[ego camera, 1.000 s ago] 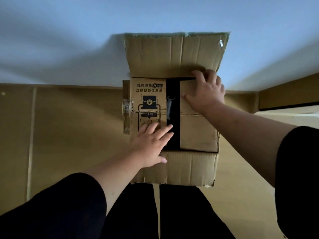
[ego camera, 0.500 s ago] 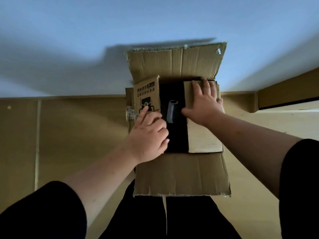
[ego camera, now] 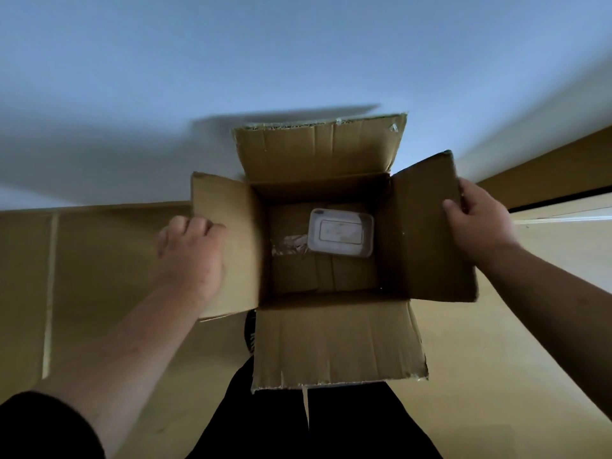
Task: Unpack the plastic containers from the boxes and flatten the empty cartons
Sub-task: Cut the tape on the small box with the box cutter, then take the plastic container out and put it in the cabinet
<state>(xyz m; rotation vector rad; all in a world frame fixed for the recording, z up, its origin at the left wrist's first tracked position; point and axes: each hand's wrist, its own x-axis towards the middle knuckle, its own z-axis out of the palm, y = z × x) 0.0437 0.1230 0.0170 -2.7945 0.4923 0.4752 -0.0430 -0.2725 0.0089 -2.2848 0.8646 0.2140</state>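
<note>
Down in box (ego camera: 331,342) btm: container (ego camera: 340,232), untouched | L grip (ego camera: 190,250) closed on L flap (ego camera: 228,243) | R grip (ego camera: 477,223) clasps R flap (ego camera: 427,233)

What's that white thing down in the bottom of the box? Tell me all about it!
It is a plastic container: whitish, rectangular, with rounded corners and a raised rectangular panel on its lid. It lies flat on the floor of the cardboard box, toward the far right, beside a strip of shiny tape. Nothing touches it except the box floor. Whether anything is inside cannot be seen.

Both hands spread the box (ego camera: 331,342) flaps (container (ego camera: 340,232) inside).
</note>
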